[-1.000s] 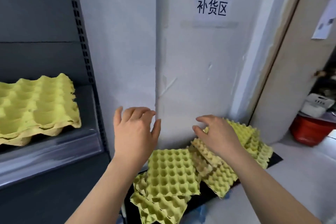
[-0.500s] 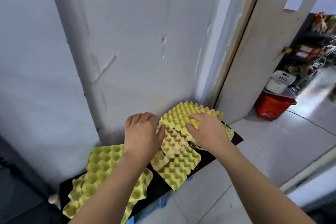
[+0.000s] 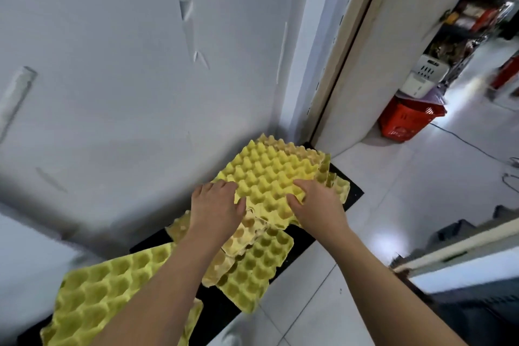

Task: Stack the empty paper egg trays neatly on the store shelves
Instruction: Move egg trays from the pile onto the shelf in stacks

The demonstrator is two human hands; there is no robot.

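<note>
2 hands' curled fingers [image 3: 297,187] on the top yellow egg tray's [image 3: 269,174] edges.

I see both bare arms reach forward and down. Left hand [image 3: 214,206] palm down, fingers bent, thumb out to right. Right hand [image 3: 316,202] palm down too, fingers curled, thumb out to left. Hands side by side, near, not touching.

Red basket [image 3: 408,119] (doorway side), black mat [image 3: 348,194]
</note>
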